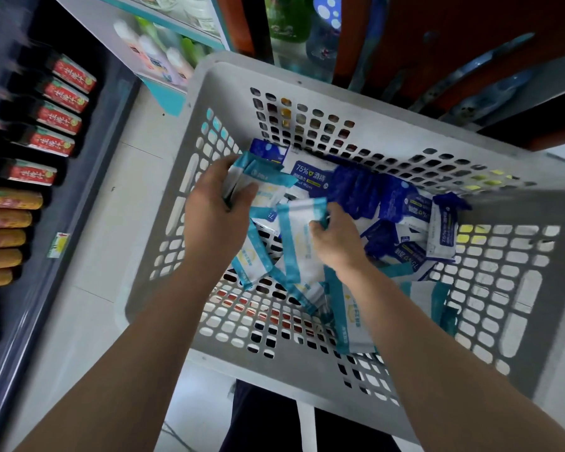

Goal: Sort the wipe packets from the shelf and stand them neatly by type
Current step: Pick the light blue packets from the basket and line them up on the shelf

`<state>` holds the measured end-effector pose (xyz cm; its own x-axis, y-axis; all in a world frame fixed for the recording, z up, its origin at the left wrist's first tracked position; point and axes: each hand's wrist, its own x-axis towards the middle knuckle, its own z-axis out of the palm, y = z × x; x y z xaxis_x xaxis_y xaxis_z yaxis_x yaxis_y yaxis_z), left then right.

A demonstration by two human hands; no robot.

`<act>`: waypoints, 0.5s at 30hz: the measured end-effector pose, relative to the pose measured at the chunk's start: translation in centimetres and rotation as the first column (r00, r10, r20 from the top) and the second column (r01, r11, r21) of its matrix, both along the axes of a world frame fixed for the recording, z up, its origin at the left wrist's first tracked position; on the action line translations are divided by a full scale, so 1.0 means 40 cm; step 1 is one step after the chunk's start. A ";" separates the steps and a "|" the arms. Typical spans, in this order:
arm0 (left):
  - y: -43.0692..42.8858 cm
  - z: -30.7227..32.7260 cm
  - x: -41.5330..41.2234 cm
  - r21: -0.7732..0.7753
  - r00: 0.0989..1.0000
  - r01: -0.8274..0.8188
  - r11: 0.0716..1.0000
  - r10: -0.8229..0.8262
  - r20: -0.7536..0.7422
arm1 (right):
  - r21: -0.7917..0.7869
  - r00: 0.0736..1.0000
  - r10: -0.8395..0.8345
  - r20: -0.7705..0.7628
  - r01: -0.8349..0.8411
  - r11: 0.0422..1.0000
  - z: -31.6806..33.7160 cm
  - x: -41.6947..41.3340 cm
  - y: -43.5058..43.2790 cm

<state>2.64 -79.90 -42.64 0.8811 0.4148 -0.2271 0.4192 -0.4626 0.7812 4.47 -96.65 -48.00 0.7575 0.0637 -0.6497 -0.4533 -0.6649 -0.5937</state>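
Note:
A grey perforated basket (229,70) holds several wipe packets of two kinds. Teal-and-white packets (253,261) lie loose toward the near and left part. Dark blue packets (356,190) printed "75%" are heaped at the far right. My left hand (216,210) grips a small stack of teal-and-white packets (261,177) above the basket's left side. My right hand (336,243) pinches the upper corner of another teal-and-white packet (299,236) in the middle of the basket. Both forearms reach in from the near edge.
A dark shelf on the left carries rows of bottles with red labels (61,115) and orange-labelled ones (7,220) below. Behind the basket stands a white shelf with blurred bottles (157,53), plus red-brown shelving (437,37) at the right. Pale floor tiles (111,223) lie beside the basket.

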 end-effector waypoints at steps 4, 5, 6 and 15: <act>0.003 -0.019 -0.008 0.113 0.994 0.095 0.989 -0.088 -0.067 | -0.105 0.908 0.388 -0.155 -0.406 0.908 -0.042 -0.064 0.054; 0.005 -0.029 -0.016 0.091 0.992 0.105 0.990 -0.098 -0.074 | -0.134 0.865 0.473 -0.166 -0.495 0.858 -0.053 -0.078 0.063; 0.007 -0.033 -0.022 0.060 0.991 0.114 0.992 -0.109 -0.079 | -0.153 0.805 0.563 -0.187 -0.590 0.793 -0.063 -0.089 0.071; 0.048 -0.034 -0.008 0.006 0.977 0.202 0.979 -0.201 -0.074 | -0.210 0.501 0.862 -0.072 -0.853 0.478 -0.119 -0.125 0.165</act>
